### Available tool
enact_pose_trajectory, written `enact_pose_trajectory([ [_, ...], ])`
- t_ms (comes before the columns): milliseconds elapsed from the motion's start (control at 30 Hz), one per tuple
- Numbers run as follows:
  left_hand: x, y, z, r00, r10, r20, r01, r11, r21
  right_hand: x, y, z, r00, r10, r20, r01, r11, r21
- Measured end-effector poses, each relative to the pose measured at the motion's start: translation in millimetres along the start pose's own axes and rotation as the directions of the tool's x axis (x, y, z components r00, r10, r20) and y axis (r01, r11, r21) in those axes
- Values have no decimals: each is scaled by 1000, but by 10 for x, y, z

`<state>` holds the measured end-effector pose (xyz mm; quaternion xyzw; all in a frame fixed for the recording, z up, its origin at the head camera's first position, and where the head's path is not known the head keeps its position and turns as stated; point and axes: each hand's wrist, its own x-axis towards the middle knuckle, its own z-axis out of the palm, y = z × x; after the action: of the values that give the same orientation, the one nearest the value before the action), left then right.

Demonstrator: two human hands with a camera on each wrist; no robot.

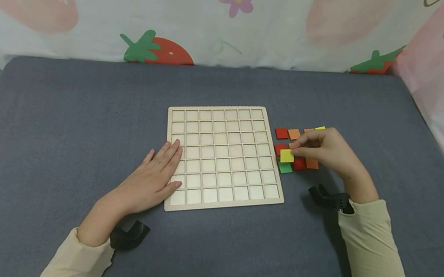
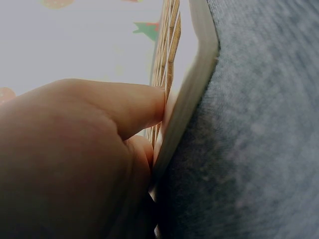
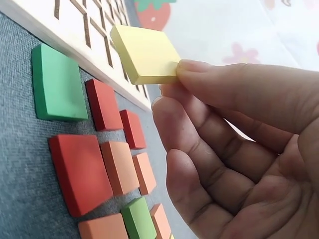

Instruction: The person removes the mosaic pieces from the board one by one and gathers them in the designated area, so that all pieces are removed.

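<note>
A pale wooden grid board (image 1: 225, 157) lies on the grey cloth, its square cells bare. My left hand (image 1: 154, 171) rests flat on the board's left edge, fingers straight; in the left wrist view the thumb (image 2: 134, 107) touches the rim. Between thumb and forefinger my right hand (image 1: 325, 150) pinches a yellow square tile (image 3: 147, 55), held above the board's right edge. Below it lie a green tile (image 3: 59, 83), red tiles (image 3: 79, 172) and orange tiles (image 3: 119, 167), loosely in rows. The hand hides part of this group in the head view.
The grey-covered table (image 1: 83, 106) extends on every side of the board. Behind it hangs a white curtain (image 1: 271, 23) printed with flowers and strawberries. Each wrist carries a black camera mount, such as the right mount (image 1: 328, 198).
</note>
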<state>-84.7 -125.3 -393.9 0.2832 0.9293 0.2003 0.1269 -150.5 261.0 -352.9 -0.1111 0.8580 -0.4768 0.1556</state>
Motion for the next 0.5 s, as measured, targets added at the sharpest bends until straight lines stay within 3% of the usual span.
enact_pose_trajectory([
  [500,2,4,0,1000,-2,-3,2,1000,3,-33,69,-103,1000,11,0,-11,1000,-23],
])
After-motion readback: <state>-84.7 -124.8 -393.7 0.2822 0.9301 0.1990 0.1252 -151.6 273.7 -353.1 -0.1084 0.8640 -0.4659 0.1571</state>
